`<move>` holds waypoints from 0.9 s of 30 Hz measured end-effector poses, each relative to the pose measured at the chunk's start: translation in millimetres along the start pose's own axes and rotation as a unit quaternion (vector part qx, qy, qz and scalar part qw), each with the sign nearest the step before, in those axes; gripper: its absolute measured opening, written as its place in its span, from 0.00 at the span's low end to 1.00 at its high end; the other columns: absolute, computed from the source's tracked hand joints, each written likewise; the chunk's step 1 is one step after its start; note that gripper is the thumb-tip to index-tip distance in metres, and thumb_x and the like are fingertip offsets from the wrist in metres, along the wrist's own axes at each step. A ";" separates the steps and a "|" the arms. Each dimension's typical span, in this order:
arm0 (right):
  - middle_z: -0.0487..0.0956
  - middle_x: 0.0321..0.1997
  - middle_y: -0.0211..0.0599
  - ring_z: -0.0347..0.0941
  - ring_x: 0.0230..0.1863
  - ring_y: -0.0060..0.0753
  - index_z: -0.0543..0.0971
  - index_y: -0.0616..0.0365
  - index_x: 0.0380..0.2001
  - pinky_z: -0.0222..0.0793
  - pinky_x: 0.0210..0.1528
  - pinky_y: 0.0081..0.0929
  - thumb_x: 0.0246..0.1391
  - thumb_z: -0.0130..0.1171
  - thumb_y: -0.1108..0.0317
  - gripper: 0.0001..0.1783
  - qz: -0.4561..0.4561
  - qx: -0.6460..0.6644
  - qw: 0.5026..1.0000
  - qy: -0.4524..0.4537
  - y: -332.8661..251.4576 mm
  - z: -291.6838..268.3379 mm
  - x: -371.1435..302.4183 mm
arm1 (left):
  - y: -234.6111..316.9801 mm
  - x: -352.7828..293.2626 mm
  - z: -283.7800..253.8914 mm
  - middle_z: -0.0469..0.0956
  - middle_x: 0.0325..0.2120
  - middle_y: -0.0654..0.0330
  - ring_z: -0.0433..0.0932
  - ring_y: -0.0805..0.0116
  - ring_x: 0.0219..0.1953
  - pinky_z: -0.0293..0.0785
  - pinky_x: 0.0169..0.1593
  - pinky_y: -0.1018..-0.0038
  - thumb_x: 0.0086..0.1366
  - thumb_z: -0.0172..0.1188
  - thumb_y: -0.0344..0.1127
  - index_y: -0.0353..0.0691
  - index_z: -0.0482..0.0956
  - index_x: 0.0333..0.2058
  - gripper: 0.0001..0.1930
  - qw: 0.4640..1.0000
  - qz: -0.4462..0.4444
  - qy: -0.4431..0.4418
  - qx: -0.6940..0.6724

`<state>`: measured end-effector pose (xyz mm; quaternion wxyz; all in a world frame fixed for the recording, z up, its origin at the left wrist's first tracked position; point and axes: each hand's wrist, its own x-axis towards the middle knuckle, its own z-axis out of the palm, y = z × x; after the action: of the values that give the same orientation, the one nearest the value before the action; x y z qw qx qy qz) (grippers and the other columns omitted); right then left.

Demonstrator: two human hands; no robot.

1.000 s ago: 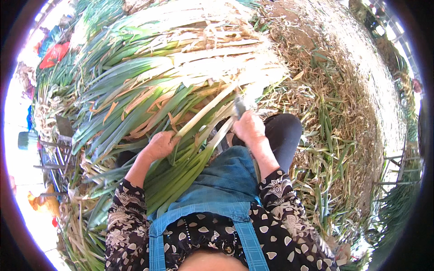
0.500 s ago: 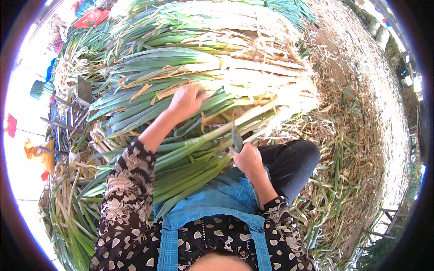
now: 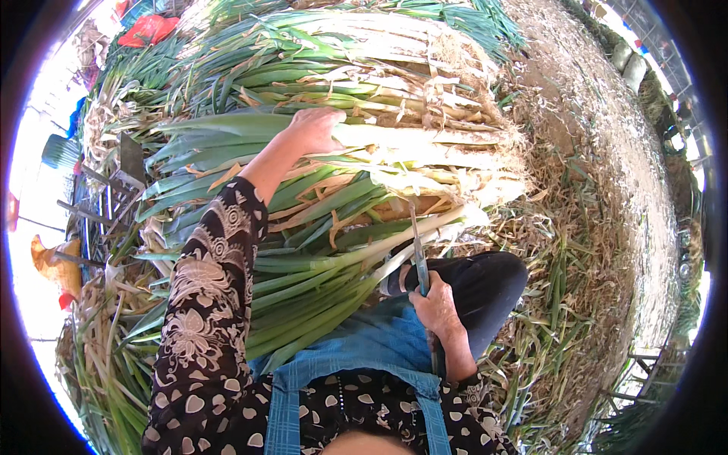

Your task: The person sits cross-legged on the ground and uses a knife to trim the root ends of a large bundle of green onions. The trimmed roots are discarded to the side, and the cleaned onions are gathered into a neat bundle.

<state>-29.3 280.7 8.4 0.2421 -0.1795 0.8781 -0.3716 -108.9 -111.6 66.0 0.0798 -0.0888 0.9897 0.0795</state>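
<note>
My left hand (image 3: 312, 130) is closed around a leek (image 3: 409, 136) on top of the pile, where the green leaves meet the pale stalk. In my right hand (image 3: 437, 305) is a long narrow knife (image 3: 420, 254), its blade pointing up and away over my lap. Several trimmed-looking leeks (image 3: 334, 277) with pale stalks and green leaves lie across my lap and left side, just left of the knife. The big pile of leeks (image 3: 447, 98) spreads in front of me, leaves to the left and stringy roots to the right.
Dry husks and leaf scraps (image 3: 561, 265) cover the ground to my right. My bent knee (image 3: 497, 284) lies beside the knife. At the left stand a dark metal frame (image 3: 130, 163) and more leeks (image 3: 121, 364). A red bag (image 3: 148, 30) sits at the far left.
My left hand has moved forward and closed on a leek in the pile. My right hand has drawn back slightly to the right with the knife, away from the leeks on my lap.
</note>
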 end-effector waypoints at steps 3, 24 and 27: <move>0.77 0.24 0.55 0.77 0.31 0.56 0.73 0.66 0.30 0.71 0.35 0.43 0.43 0.60 0.72 0.11 0.002 -0.008 1.000 -0.002 -14.8 3.1 9.8 | -4.5 -15.0 -1.0 0.80 0.43 0.55 0.73 0.54 0.52 0.69 0.54 0.61 0.48 0.68 0.50 0.42 0.77 0.47 0.28 0.999 -0.034 0.030 -0.016; 0.78 0.25 0.57 0.78 0.28 0.59 0.70 0.66 0.30 0.75 0.34 0.48 0.41 0.58 0.71 0.13 -0.111 -0.130 0.983 0.073 -26.1 22.2 -21.5 | 64.5 -68.6 57.4 0.78 0.39 0.46 0.79 0.50 0.41 0.75 0.46 0.59 0.55 0.66 0.50 0.34 0.78 0.39 0.23 0.998 -0.043 0.014 -0.043; 0.79 0.27 0.56 0.78 0.31 0.58 0.70 0.66 0.32 0.76 0.37 0.46 0.41 0.60 0.67 0.16 -0.102 -0.155 0.983 -0.006 -29.8 21.7 -11.8 | 73.0 -76.9 78.0 0.77 0.38 0.46 0.77 0.45 0.43 0.73 0.47 0.54 0.55 0.65 0.46 0.39 0.73 0.45 0.23 0.997 -0.038 0.054 0.033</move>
<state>-3.5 254.6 20.7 0.1777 -0.3061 0.9005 -0.2525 -36.8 -14.8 13.6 0.0319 -0.1278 0.9905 0.0388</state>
